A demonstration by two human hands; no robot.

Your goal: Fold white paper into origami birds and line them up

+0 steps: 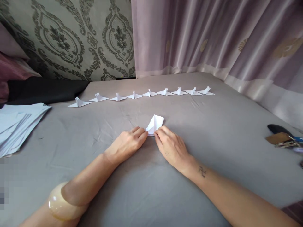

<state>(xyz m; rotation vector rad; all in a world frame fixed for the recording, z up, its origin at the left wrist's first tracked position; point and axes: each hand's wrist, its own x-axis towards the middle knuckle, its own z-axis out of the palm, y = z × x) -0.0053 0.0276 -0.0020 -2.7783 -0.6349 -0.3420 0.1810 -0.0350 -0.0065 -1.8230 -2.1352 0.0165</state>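
A small sheet of white paper point(155, 122), partly folded with a crease down its middle, is held low over the grey cloth surface point(142, 176). My left hand point(132, 140) pinches its lower left corner, fingers closed. On the lower right edge, my right hand point(170, 143) grips with thumb and fingers pressed together. Both fingertips partly cover the paper's bottom edge. Beyond the hands stands a row of several folded white paper figures point(149, 93), each with flat pointed sides and an upright middle part.
At the left lies a stack of white paper sheets point(21, 126), by a black cloth point(47, 90). Keys point(284, 144) with a brown tag and a dark object are at the far right. A patterned wall point(94, 41) and pinkish curtains point(189, 37) bound the back.
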